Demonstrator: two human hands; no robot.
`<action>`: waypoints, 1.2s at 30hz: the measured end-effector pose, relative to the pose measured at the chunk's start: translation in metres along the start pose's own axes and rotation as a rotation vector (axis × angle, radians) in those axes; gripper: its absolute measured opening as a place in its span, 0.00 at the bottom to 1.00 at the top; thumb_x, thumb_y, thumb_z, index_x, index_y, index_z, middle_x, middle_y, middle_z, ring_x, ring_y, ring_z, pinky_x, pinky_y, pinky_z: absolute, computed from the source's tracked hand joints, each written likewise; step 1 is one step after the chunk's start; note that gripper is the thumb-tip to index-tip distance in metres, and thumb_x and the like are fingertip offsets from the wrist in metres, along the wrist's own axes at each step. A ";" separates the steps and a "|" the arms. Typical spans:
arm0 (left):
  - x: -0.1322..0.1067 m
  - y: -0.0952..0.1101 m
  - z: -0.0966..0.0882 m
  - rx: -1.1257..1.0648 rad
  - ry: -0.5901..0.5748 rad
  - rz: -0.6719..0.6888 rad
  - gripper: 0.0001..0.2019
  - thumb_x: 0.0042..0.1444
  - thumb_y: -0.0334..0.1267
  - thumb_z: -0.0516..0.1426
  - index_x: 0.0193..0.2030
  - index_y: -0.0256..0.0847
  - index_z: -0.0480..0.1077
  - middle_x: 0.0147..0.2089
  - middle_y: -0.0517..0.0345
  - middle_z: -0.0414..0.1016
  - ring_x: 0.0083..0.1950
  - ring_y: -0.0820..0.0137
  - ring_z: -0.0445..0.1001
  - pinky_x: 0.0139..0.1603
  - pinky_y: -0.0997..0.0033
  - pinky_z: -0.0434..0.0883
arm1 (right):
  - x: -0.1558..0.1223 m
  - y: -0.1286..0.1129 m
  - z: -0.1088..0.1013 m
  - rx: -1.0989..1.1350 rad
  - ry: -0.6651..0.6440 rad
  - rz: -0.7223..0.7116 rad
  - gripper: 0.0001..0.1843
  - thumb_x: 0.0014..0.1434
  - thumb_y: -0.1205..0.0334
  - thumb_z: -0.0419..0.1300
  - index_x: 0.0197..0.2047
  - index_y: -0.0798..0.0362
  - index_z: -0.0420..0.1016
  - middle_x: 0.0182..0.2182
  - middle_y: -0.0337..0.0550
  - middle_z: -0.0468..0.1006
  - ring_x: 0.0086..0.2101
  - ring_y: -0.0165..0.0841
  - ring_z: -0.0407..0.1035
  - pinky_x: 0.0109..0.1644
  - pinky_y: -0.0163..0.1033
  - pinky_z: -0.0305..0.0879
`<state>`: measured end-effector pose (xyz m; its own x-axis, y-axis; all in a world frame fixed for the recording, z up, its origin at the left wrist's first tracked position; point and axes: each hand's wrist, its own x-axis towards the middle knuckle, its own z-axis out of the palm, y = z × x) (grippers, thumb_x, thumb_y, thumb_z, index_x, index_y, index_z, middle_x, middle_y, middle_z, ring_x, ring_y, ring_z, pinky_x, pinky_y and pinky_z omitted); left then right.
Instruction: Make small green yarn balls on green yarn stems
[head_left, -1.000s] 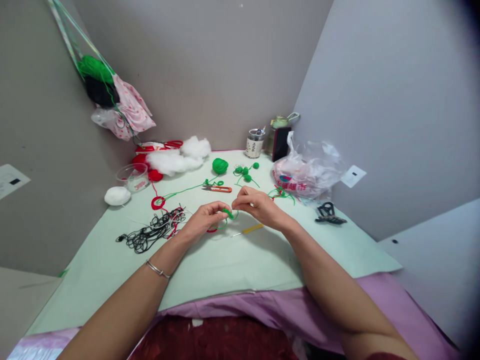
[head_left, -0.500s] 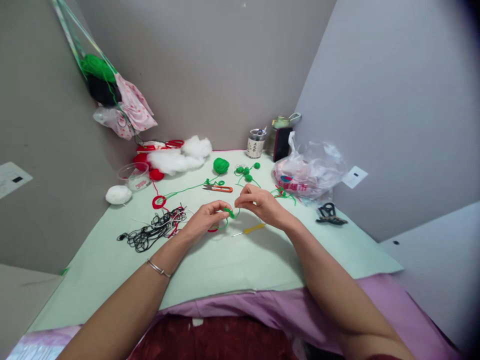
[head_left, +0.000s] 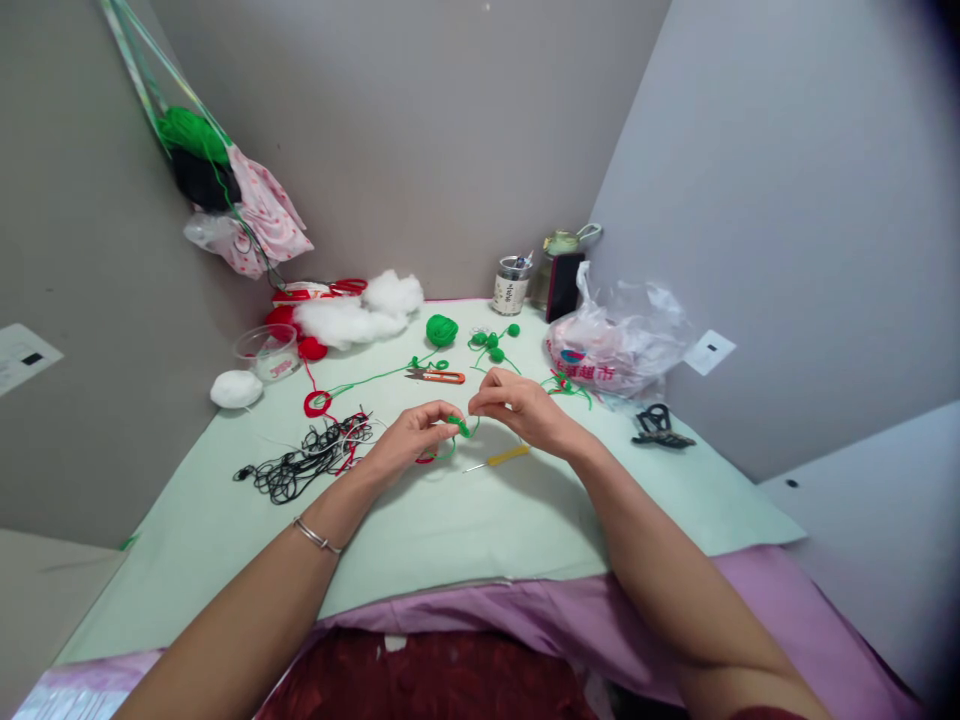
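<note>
Between the thumb and fingers of my left hand [head_left: 414, 436] is a small green crocheted piece [head_left: 460, 427]. My right hand [head_left: 517, 405] is pinched just to the right of it, with a green yarn strand running up toward its fingertips. Whatever else those fingers hold, perhaps a needle, is too small to make out. A yellow-handled crochet hook [head_left: 508, 456] lies on the table below my right hand. Beside my left fingers a red ring-shaped piece [head_left: 425, 459] is partly hidden. Orange thread snips [head_left: 436, 376] lie beyond both hands.
Tangled black cord [head_left: 296, 468] lies left of my left hand. A green yarn ball [head_left: 442, 330], small green balls [head_left: 496, 354] and white stuffing [head_left: 345, 324] sit farther back. At the right are a plastic bag [head_left: 619, 345] and a black hair clip [head_left: 662, 428]. Walls enclose the table.
</note>
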<state>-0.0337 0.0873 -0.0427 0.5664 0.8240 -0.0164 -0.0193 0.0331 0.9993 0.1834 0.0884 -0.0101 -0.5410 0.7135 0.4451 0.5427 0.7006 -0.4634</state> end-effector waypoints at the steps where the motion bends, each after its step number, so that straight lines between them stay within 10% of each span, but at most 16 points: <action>1: 0.000 0.000 0.000 0.000 0.003 -0.004 0.11 0.53 0.43 0.60 0.40 0.39 0.70 0.31 0.63 0.66 0.24 0.80 0.56 0.25 0.77 0.54 | 0.000 0.001 0.000 -0.005 0.004 0.002 0.08 0.63 0.66 0.59 0.37 0.50 0.80 0.33 0.41 0.70 0.36 0.30 0.66 0.39 0.35 0.61; 36: -0.001 0.001 0.001 0.004 0.017 -0.033 0.13 0.50 0.45 0.62 0.38 0.39 0.71 0.29 0.63 0.67 0.24 0.79 0.56 0.25 0.76 0.53 | 0.000 -0.007 0.003 0.008 -0.023 0.007 0.08 0.64 0.62 0.57 0.38 0.49 0.79 0.33 0.42 0.69 0.36 0.31 0.66 0.39 0.35 0.61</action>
<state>-0.0335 0.0865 -0.0417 0.5527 0.8319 -0.0495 0.0022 0.0580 0.9983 0.1780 0.0838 -0.0093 -0.5515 0.7181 0.4244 0.5415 0.6952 -0.4726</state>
